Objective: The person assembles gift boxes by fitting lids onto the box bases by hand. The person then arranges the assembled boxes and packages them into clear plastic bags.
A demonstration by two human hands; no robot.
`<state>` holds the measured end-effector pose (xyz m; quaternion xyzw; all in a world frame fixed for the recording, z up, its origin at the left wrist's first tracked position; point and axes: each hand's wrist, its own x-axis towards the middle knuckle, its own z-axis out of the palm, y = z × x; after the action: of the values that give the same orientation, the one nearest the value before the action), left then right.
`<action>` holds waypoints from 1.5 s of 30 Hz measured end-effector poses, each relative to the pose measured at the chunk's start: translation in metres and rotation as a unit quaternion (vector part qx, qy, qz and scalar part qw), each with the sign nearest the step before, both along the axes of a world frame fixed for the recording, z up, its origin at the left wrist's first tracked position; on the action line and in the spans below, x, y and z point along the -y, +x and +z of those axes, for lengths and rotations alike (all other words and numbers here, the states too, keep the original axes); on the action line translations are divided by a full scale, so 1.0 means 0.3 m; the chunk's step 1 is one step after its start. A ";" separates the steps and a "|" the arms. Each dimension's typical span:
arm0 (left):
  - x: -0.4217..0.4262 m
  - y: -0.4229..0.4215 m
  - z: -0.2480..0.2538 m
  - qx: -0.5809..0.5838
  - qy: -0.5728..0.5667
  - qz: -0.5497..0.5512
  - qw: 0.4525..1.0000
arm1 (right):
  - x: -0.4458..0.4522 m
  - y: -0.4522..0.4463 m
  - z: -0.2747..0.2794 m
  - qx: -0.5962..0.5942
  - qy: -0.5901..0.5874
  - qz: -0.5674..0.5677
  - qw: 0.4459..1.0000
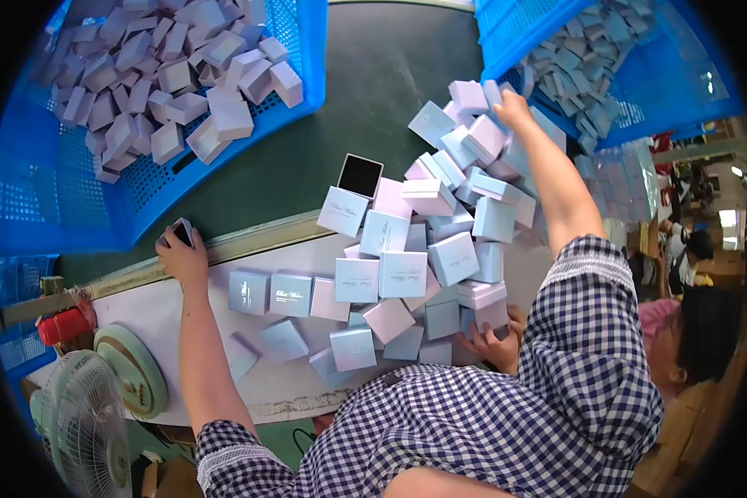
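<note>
At the left, my left hand (184, 253) grips a small jewelry-type box piece (179, 231) with a dark inside, by the edge of the green work surface. My right hand (513, 109) stretches to the far right of the pile, its fingers closed on a pale gift box (492, 91). Between the hands spreads a heap of light blue and pink small boxes (403, 272), several with silver lettering on the lids. An uncovered box with a black lining (361, 175) lies at the heap's upper left edge.
A blue crate (311, 75) of pale box parts stands at upper left, another blue crate (506, 33) at upper right. Someone else's hand (495, 342) touches boxes at the heap's lower right. A fan (83, 423) and a red object (65, 326) are at left.
</note>
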<state>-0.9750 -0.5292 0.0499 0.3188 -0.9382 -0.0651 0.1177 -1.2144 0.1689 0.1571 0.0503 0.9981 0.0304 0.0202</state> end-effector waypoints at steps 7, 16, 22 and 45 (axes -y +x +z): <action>-0.127 0.045 0.195 -0.149 0.219 -0.333 0.905 | 0.223 0.082 0.202 -0.226 -0.210 0.103 0.946; -0.363 0.020 0.144 -0.069 0.386 -0.393 0.832 | 1.342 0.314 -0.079 0.366 -0.516 0.188 0.751; -0.352 0.010 0.123 0.021 0.421 -0.409 0.810 | 1.400 0.447 -0.200 0.253 -0.286 0.431 0.817; -0.360 -0.002 0.163 0.041 0.248 -0.512 0.821 | 1.314 0.605 -0.131 0.032 -0.055 0.557 0.828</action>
<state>-0.9754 -0.4214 0.0989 -0.1865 -0.9225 -0.3336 -0.0542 -1.0329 -0.2253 0.1178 -0.5163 0.8556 -0.0168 0.0345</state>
